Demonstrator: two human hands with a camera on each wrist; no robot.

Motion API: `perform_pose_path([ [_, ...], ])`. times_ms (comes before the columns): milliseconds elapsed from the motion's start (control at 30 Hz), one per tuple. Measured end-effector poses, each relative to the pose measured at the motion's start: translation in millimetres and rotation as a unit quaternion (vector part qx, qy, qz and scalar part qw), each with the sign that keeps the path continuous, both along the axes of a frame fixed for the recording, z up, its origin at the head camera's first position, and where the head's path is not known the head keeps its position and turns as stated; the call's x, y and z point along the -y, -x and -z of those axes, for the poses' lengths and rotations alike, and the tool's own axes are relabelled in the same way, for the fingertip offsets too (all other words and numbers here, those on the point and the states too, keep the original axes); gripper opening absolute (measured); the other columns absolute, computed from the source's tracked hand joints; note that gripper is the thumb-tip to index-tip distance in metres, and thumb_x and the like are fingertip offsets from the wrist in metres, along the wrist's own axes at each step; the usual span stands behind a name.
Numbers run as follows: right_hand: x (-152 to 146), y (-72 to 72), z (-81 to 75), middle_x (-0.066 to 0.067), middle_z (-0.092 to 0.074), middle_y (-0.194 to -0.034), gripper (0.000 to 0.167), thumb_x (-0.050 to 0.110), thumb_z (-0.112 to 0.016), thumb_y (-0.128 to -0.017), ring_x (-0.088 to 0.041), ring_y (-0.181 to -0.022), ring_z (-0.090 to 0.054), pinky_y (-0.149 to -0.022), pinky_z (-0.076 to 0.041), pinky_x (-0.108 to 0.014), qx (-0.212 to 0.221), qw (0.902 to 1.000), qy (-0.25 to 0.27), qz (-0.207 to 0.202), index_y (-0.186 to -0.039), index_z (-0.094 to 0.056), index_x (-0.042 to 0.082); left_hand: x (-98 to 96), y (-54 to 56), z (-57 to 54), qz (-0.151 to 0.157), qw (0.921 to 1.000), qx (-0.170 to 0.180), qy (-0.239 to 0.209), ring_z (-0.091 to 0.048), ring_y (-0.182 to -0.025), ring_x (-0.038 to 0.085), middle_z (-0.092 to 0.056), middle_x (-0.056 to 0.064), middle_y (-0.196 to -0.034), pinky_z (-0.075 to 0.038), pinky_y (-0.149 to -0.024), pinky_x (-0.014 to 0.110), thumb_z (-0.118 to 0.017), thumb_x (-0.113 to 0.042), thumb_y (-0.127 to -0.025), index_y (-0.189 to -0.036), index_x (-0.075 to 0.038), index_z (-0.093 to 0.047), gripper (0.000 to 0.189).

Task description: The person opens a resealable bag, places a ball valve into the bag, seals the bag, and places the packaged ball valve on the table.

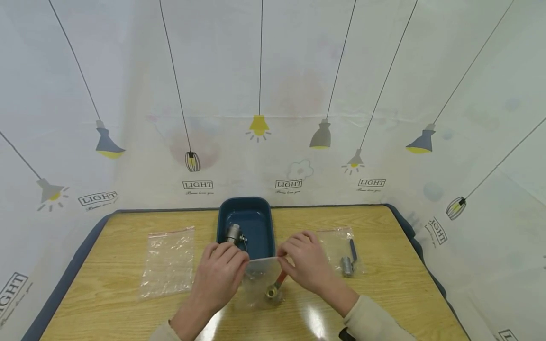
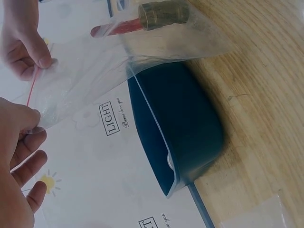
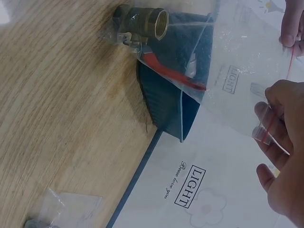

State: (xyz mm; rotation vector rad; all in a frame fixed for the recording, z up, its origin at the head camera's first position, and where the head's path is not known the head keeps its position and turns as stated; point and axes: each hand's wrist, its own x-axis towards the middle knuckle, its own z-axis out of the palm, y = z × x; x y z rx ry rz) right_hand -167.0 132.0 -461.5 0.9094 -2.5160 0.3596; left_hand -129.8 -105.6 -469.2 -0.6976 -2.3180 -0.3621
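Both hands hold up a clear zip bag [image 1: 252, 291] by its top edge, over the near side of the table. My left hand [image 1: 219, 274] pinches the left end of the opening, and my right hand [image 1: 309, 267] pinches the right end. A red zip line [image 3: 270, 126] runs between the fingertips in the right wrist view. Low in the bag lies a brass ball valve [image 1: 271, 292] with a red lever handle [image 3: 166, 73]. The valve body [image 2: 164, 15] hangs in the bag's bottom part, its threaded opening showing in the right wrist view.
Behind the hands stands a blue tray [image 1: 253, 220] with a silver metal valve [image 1: 233, 233] inside. A flat clear zip bag [image 1: 168, 265] lies to the left. On the right, another bag [image 1: 332, 237] carries a grey valve [image 1: 347, 266] with a blue handle. A patterned curtain [image 1: 290, 156] surrounds the table.
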Motion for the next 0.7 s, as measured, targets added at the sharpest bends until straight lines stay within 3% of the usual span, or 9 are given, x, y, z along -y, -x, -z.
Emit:
perform_pose_path([
  [233,-4.7,0.7,-0.1,0.015,-0.068,-0.083,0.012,0.025,-0.077,-0.081,-0.009,-0.089,-0.06,-0.094,-0.044,-0.042,-0.003,1.0,-0.003,-0.002,-0.081,-0.064,0.027,0.3,0.7,0.7,-0.003,1.0,-0.008,0.0,-0.062,-0.091,0.017,-0.068,-0.007,-0.084,-0.044,-0.086,0.041,-0.073,-0.022,-0.083,-0.086,-0.019,-0.069,0.006],
  [700,-7.4,1.1,0.2,0.014,-0.069,-0.084,0.013,0.024,-0.077,-0.08,-0.009,-0.088,-0.061,-0.093,-0.044,-0.04,-0.014,0.9999,-0.005,0.0,-0.082,-0.065,0.026,2.1,-0.1,0.7,-0.005,1.0,-0.006,-0.002,-0.063,-0.091,0.017,-0.067,-0.007,-0.082,-0.045,-0.085,0.041,-0.071,-0.023,-0.085,-0.085,-0.019,-0.068,0.005],
])
